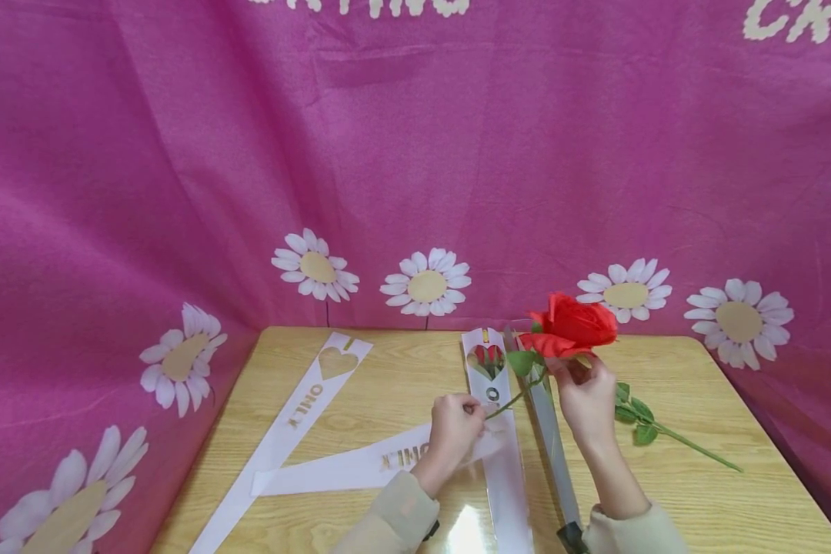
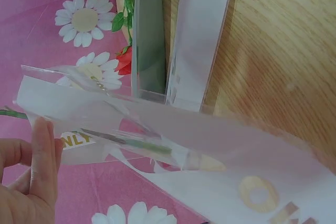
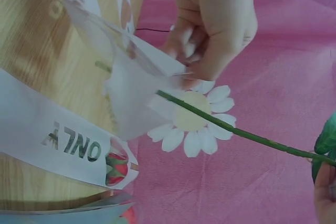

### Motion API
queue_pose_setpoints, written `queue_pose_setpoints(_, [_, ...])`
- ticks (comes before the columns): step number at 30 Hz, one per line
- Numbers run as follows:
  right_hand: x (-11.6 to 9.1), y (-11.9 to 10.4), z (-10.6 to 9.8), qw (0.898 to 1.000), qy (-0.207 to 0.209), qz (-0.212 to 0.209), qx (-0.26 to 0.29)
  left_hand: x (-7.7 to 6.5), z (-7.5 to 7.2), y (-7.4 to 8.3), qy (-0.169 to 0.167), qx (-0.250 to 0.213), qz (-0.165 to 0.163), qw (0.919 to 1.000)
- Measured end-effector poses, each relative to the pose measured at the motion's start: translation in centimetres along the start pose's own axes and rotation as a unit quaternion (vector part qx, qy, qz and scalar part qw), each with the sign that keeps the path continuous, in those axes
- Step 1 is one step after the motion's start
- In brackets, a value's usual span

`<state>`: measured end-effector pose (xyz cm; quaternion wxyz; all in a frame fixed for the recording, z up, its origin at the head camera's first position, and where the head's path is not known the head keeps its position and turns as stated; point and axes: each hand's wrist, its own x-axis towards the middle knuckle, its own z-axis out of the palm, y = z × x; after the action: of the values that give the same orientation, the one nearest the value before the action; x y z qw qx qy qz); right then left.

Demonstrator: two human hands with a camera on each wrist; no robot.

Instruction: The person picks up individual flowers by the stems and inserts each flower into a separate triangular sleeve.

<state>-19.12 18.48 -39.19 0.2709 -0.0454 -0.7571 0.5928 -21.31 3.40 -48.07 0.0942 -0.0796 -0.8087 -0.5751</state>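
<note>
My right hand (image 1: 589,396) holds an artificial red rose (image 1: 576,327) just under its bloom; in the right wrist view its fingers grip the green stem (image 3: 241,134) beside the leaves. With thumb and fingers, my left hand (image 1: 453,427) pinches the mouth of a white and clear flower sleeve (image 1: 332,468) lettered ONLY. The lower stem runs into that mouth, and its end shows through the clear film in the left wrist view. The sleeve (image 2: 173,124) trails away to the left over the table.
Another white sleeve (image 1: 301,415) with a heart window lies at the left. Behind my left hand lies a white sleeve (image 1: 505,492) with a red rose inside, next to a grey sleeve (image 1: 554,446). A leafy stem (image 1: 692,446) rests at the right. A pink cloth (image 1: 415,154) encloses the wooden table.
</note>
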Motion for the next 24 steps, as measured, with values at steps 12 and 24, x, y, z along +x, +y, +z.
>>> queue_pose_setpoints(12, [-1.2, 2.0, 1.5, 1.000, -0.008, -0.012, 0.015, 0.3, -0.1, 2.3, 0.019, -0.039, 0.049, 0.9978])
queue_pose_setpoints(24, [-2.4, 3.6, 2.4, 0.995, -0.036, -0.082, -0.039, 0.4, -0.6, 3.3, 0.021, -0.095, 0.016, 0.9951])
